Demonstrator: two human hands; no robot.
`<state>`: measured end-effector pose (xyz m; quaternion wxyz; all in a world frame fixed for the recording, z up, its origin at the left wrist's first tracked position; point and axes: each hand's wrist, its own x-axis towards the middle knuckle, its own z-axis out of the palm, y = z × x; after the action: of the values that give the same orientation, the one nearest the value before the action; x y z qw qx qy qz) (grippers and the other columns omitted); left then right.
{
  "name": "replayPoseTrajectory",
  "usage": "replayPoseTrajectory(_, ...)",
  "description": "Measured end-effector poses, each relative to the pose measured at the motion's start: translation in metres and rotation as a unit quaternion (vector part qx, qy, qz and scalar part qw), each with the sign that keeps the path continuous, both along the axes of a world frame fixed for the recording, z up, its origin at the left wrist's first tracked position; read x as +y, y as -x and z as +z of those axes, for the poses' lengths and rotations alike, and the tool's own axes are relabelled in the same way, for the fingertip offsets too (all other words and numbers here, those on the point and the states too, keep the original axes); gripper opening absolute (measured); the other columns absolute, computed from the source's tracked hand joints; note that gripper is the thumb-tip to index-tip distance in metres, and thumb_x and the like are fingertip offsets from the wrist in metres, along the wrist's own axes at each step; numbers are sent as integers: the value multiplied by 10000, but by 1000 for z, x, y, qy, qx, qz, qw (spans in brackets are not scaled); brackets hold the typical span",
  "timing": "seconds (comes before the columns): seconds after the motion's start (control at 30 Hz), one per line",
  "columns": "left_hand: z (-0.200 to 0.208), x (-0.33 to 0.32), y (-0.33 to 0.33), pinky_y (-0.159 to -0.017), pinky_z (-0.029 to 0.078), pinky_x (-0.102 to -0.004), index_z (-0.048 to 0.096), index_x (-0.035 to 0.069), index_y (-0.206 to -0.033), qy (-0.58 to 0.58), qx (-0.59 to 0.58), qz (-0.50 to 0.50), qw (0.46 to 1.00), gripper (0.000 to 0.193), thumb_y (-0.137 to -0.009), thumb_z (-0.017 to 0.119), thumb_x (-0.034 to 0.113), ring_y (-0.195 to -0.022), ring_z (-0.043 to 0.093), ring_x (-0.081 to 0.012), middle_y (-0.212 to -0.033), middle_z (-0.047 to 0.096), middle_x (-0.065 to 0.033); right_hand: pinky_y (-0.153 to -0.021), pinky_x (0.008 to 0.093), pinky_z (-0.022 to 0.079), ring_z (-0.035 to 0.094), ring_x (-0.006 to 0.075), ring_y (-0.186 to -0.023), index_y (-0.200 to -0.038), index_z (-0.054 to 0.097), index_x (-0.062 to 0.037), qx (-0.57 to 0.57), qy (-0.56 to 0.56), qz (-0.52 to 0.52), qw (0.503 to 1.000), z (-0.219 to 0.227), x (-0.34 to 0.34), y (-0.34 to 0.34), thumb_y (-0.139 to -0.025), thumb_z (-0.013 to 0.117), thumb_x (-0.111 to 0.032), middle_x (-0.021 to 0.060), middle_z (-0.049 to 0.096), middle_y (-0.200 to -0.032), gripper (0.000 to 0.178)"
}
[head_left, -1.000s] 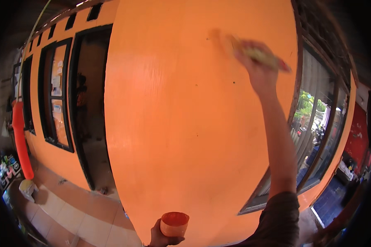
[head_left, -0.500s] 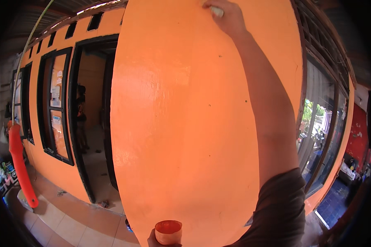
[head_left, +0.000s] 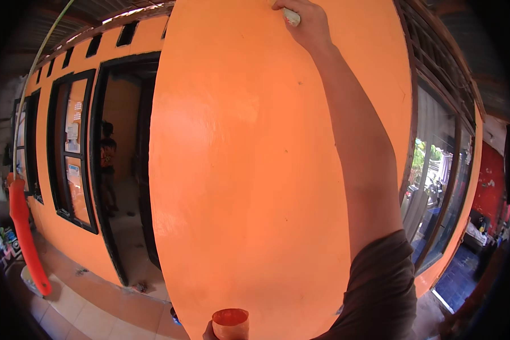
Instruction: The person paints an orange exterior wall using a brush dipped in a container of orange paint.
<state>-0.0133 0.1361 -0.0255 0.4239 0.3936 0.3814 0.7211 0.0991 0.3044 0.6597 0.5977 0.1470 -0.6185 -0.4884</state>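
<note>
My right arm reaches up the orange wall (head_left: 226, 170). At the top edge of the picture my right hand (head_left: 311, 25) is closed round a paintbrush (head_left: 292, 18). Only its pale handle end shows; the bristles are out of sight. Low in the middle, my left hand (head_left: 208, 331) grips an orange cup (head_left: 232, 327) by its left side, most of the hand being cut off by the lower edge. Wet orange paint coats the inside of the cup. A glossy sheen covers the wall's left part, and a few small dark holes dot its surface.
To the left are a dark-framed doorway (head_left: 100, 170) with a person (head_left: 108, 156) inside and a black-framed window (head_left: 72, 150). A red-orange handle on a thin pole (head_left: 25, 238) stands near the left rim. Glass panes (head_left: 436, 170) are on the right; floor tiles (head_left: 96, 317) lie below.
My right hand with the paintbrush has shifted slightly left along the top of the wall. The cup sits slightly lower in view. The person in the doorway shows more fully.
</note>
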Motion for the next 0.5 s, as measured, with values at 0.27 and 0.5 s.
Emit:
replayPoseTrajectory(0.27, -7, 0, 1, -625, 523, -303, 544, 39, -1175, -17, 38, 46, 998, 431, -797, 705, 170, -757, 623, -186, -918, 632, -95, -726, 306, 552, 657, 224, -924, -963, 657, -108, -13, 140, -126, 982, -69, 19, -18, -678, 652, 86, 39, 675, -1009, 345)
replayPoseTrajectory(0.5, -13, 3, -1, -644, 520, -304, 557, 36, -1159, -37, 72, 100, 992, 456, -767, 736, 187, -774, 619, -181, -927, 639, -96, -762, 354, 540, 671, 289, -874, -844, 658, -67, -6, -23, -36, 999, -3, 4, 6, -684, 589, 89, 128, 687, -950, 234)
